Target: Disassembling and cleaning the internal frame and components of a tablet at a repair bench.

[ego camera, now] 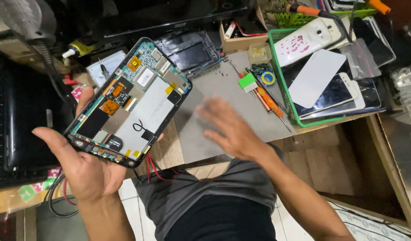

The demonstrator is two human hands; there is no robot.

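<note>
Left hand (87, 167) cradles the opened tablet w/ back cover off, circuit boards and silver battery exposed (129, 102), tilted above the tabletop edge. Right hand (230, 129) is open and empty, fingers spread, blurred over the grey work mat (223, 85) (mid-sweep, probably). Looks like the inspection step; next needs a tool, e.g. the orange-handled screwdriver (268, 100) beside the green plastic basket (281, 85).

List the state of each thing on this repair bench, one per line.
tablet: back cover off, circuit boards and battery exposed, tilted in the left hand
right hand: open, blurred, above the grey mat, holding nothing
back cover: detached, lying inside up
green basket: filled with stacked phones
screwdriver: lying flat on the mat
</note>
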